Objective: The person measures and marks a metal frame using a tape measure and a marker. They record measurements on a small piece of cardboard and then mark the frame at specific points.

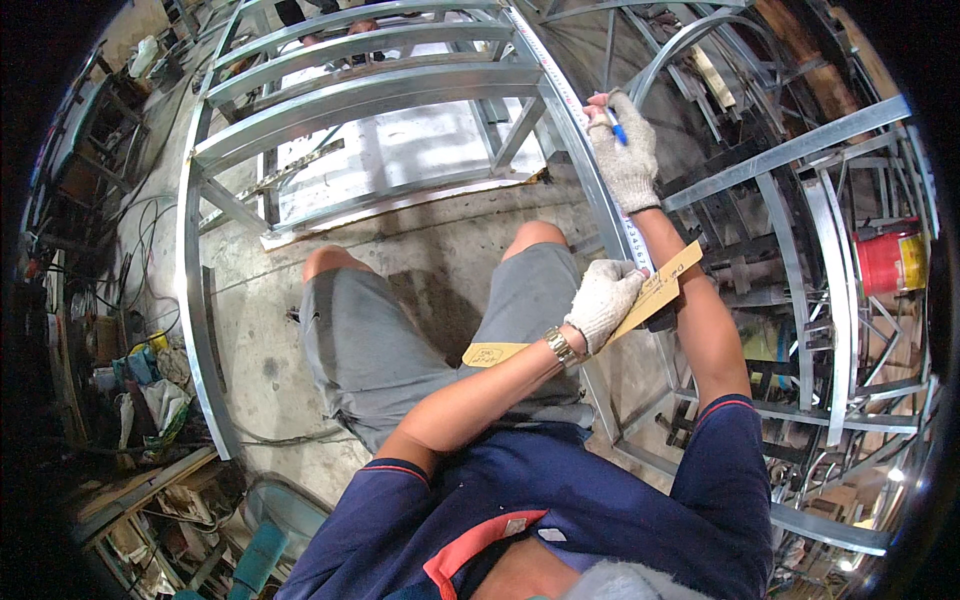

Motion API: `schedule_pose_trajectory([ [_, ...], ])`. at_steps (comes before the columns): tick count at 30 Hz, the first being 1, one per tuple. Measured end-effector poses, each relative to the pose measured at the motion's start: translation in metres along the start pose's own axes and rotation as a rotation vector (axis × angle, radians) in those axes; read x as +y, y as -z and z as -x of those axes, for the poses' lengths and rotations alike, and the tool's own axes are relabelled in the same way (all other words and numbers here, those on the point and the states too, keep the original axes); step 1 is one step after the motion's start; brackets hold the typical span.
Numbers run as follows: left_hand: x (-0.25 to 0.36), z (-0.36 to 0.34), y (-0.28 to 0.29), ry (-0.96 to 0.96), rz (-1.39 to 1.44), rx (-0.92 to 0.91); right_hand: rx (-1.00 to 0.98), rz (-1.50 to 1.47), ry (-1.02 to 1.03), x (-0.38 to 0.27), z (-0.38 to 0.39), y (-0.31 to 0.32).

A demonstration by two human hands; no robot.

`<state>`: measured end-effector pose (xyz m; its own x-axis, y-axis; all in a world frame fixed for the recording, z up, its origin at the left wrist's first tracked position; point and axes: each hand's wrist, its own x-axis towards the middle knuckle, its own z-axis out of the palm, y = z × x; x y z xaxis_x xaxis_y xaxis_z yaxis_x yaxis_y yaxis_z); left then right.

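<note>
My left hand (603, 302), in a knitted glove with bare fingertips, grips a long yellow card strip (660, 285) with handwriting on it, beside the lower part of a measuring tape (635, 240). The tape runs along the right rail of a galvanized metal frame (366, 85). My right hand (625, 150), also gloved, is closed on a blue pen (618, 134), its fingertips at that rail farther up, beside the tape. My right forearm passes partly behind the card. The frame has several crossbars between its side rails, above my knees.
Stacked metal frames and bars (790, 270) crowd the right, with a red cylindrical container (878, 265) among them. A white sheet (350, 150) lies beneath the frame. Cables (155, 230), bags and clutter (150, 390) lie along the left. A teal object (258, 550) stands at lower left.
</note>
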<state>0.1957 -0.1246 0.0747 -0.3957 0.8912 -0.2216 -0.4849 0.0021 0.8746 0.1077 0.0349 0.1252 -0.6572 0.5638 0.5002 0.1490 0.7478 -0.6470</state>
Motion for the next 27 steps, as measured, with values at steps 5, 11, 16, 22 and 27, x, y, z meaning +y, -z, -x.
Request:
schedule_pose_trajectory([
  [5,0.002,0.001,0.0,-0.012,-0.013,-0.024,0.062,-0.041,-0.116,0.008,-0.006,0.006],
  [11,0.002,-0.001,-0.002,0.025,0.03,-0.03,-0.11,0.191,-0.177,0.018,-0.006,0.01],
  [16,0.001,0.0,-0.002,0.044,0.078,-0.036,-0.125,0.263,-0.212,0.018,-0.006,0.001],
  [22,0.003,0.001,-0.001,0.022,0.016,-0.007,-0.096,0.406,-0.107,0.009,0.004,-0.001],
  [27,0.006,0.003,0.0,0.002,-0.008,0.006,-0.111,0.453,0.013,0.01,0.006,-0.001],
])
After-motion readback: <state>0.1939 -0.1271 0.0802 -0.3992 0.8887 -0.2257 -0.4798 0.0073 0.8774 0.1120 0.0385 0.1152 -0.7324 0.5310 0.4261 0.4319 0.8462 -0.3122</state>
